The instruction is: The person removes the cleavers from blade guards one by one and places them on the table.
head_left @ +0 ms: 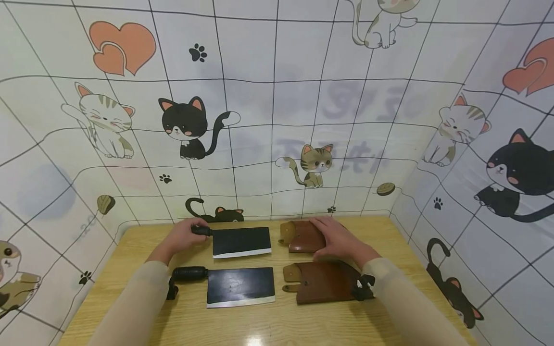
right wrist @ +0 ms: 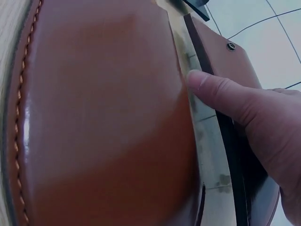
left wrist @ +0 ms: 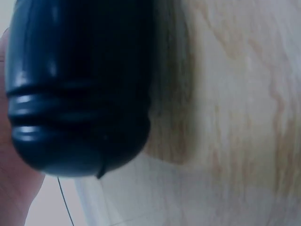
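Two black-bladed cleavers lie flat on the table, one behind the other. My left hand grips the handle of the far cleaver, whose blade points right. Closer to me lies the near cleaver; its rounded black handle fills much of the left wrist view. To the right, my right hand holds the far brown leather sheath from above, with the thumb at its near edge. The larger near sheath lies under my right wrist, its stitched edge showing in the right wrist view.
The light wooden table meets a cat-print sheet hung behind it and at both sides. Dark straps sit at both wrists. The sheaths' tan snap tabs face the blades.
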`<state>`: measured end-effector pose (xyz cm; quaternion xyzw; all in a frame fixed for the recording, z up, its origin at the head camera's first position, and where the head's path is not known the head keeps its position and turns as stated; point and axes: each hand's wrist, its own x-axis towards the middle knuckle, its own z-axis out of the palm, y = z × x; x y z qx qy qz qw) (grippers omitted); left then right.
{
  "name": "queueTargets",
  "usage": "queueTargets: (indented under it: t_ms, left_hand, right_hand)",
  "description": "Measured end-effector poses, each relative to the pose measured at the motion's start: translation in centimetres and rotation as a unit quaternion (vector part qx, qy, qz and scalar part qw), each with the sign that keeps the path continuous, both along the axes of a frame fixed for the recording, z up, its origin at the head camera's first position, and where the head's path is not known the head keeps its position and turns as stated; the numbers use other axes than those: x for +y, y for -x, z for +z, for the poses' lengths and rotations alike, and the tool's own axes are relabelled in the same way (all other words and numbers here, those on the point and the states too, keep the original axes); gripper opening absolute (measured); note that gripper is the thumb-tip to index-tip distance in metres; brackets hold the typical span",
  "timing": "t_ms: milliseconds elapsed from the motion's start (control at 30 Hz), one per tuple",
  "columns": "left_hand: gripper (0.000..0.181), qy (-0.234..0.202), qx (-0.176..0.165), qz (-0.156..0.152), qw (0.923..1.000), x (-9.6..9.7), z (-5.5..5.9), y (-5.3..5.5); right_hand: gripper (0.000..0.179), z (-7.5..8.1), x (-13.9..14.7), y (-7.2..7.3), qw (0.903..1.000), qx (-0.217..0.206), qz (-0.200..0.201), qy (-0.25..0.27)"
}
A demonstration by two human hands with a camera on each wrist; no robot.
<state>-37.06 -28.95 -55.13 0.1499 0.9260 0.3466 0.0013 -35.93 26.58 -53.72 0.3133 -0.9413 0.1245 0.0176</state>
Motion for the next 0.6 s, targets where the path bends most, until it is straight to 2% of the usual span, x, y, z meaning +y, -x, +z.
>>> queueTargets:
  t_ms: [233,600]
  left_hand:
    - [0.030,0.007,-0.014,-0.013,0.9998,-0.2,-0.6,0.6]
    - [0.034,0.010,-0.045,-0.014,0.9988,0.0,-1.2,0.9]
  right_hand:
    - [0.126,-0.4,-0.4,0.6,0.9996,-0.013,-0.004,-0.023]
    - [0.126,0.5,-1.1,1.0,0.9978,-0.035,0.011,-0.056]
